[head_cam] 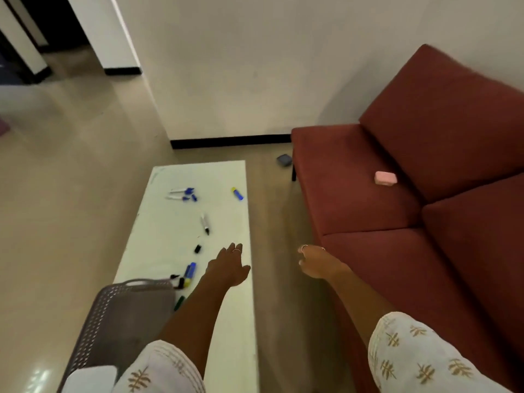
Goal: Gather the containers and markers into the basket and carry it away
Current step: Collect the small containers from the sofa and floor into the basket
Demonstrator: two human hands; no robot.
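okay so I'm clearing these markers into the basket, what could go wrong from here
The loose black cap lies apart from its marker on the white table; it is small and easily left behind. The pink container on the sofa and the dark one on the floor sit away from the table and could be missed. The blue-and-yellow item lies near the table's edge and might roll off.

- A plain off-white wall (255, 66) fills the far side; a black skirting strip (229, 141) runs along its foot
- The floor (71, 180) is glossy beige, catching pale reflections at the near left
- A long white low table (221, 222) stands in the middle, running from near to far
- A dark red sofa (425, 171) sits on the right, its back against the wall; its seat cushions meet at a seam
- At the far left a white pillar (93, 29) stands beside a dark opening (42, 12); the light is dim and even
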